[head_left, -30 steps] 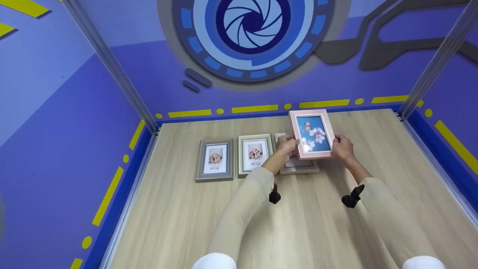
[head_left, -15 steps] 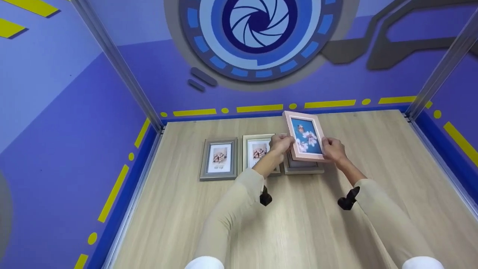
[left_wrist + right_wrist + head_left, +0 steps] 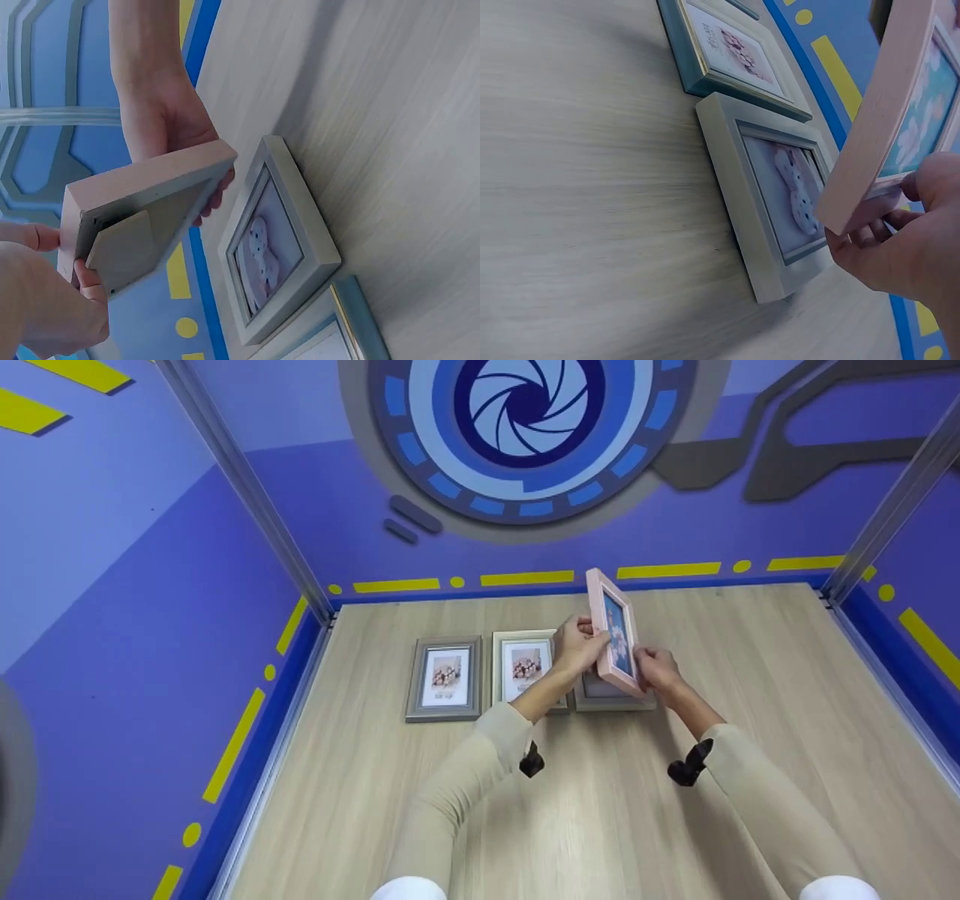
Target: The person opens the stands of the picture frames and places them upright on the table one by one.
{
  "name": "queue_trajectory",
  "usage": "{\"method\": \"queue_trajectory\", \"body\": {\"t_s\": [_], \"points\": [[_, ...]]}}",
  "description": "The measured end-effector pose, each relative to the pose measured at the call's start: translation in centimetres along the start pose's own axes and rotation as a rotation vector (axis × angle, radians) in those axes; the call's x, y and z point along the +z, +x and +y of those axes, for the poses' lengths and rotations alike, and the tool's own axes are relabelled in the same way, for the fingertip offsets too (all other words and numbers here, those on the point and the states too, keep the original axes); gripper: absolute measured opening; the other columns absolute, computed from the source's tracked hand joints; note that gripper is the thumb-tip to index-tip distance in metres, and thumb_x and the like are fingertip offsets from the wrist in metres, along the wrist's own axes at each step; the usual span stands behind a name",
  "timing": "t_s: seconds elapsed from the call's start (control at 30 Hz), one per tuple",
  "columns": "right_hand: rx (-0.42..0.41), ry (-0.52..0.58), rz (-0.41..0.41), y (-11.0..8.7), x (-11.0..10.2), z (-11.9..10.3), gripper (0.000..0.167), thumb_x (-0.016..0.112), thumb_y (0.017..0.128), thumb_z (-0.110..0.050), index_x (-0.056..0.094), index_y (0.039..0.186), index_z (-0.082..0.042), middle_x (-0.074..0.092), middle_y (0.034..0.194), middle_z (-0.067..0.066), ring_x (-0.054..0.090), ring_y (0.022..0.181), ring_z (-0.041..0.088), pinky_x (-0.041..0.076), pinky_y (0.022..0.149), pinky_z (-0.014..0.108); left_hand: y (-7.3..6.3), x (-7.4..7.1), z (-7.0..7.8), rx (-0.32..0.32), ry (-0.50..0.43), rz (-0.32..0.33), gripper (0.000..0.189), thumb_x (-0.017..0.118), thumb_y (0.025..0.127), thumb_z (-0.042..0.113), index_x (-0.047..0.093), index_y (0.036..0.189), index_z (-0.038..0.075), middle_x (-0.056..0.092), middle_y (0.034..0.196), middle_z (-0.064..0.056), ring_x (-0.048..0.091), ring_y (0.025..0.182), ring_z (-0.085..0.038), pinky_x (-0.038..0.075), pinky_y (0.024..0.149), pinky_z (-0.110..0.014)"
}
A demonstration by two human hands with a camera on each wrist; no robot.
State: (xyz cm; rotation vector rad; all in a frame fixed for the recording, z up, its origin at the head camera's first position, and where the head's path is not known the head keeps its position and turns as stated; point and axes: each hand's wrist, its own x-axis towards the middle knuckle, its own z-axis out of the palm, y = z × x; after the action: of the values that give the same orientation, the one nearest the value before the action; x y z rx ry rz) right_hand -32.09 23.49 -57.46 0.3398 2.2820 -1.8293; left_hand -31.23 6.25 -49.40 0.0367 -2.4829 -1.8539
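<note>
A pink picture frame (image 3: pixel 598 615) with a blossom picture is held up at a tilt in both hands. My left hand (image 3: pixel 579 646) pinches its left side, thumb on the front edge. My right hand (image 3: pixel 657 667) grips the lower right edge. On the frame's back, a stand flap (image 3: pixel 124 244) sits beside my left fingers in the left wrist view. Below the raised frame lies a pale frame (image 3: pixel 731 172) with a spotted figure in its picture, partly hidden in the head view.
Left of the pale frame, a gold-edged frame (image 3: pixel 499 675) and a grey frame (image 3: pixel 412 679) lie in a row on the wooden table (image 3: pixel 360 780). A blue-purple back wall (image 3: pixel 337 510) rises behind the table, with a metal post (image 3: pixel 255 495) at its left corner.
The pink frame has moved slightly left, then turned so its face points right and its side edge shows. My left hand has shifted its fingers behind the frame.
</note>
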Motion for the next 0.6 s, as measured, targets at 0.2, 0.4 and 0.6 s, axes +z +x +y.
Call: {"method": "queue_trajectory", "body": {"t_s": [0.2, 0.4, 0.6], "points": [[0.0, 0.094, -0.11, 0.0, 0.4, 0.6, 0.044, 0.029, 0.11, -0.02, 0.045, 0.135, 0.013, 0.06, 0.085, -0.006, 0.057, 0.076, 0.005, 0.05, 0.064, 0.022, -0.5, 0.1, 0.5, 0.088, 0.032, -0.048, 0.043, 0.075, 0.08, 0.006, 0.064, 0.12, -0.001, 0.066, 0.102, -0.007, 0.057, 0.084, -0.006, 0.047, 0.074, -0.013], [-0.009, 0.178, -0.199, -0.1, 0.9, 1.4, 0.044, 0.026, 0.111, -0.016, 0.042, 0.14, 0.013, 0.063, 0.085, -0.01, 0.06, 0.078, 0.003, 0.053, 0.068, 0.022, -1.2, 0.4, 0.6, 0.109, 0.033, -0.072, 0.055, 0.078, 0.076, 0.006, 0.06, 0.128, 0.003, 0.064, 0.111, -0.007, 0.061, 0.093, -0.013, 0.051, 0.082, -0.017], [0.02, 0.276, -0.215, -0.7, 1.7, 1.4, 0.05, 0.032, 0.112, -0.025, 0.04, 0.15, 0.006, 0.068, 0.091, -0.013, 0.059, 0.084, 0.003, 0.052, 0.074, 0.021, -1.5, 0.5, 0.3, 0.181, -0.023, -0.111, 0.06, 0.081, 0.075, 0.006, 0.057, 0.13, 0.001, 0.063, 0.116, -0.014, 0.063, 0.098, -0.018, 0.057, 0.09, -0.031]]}}
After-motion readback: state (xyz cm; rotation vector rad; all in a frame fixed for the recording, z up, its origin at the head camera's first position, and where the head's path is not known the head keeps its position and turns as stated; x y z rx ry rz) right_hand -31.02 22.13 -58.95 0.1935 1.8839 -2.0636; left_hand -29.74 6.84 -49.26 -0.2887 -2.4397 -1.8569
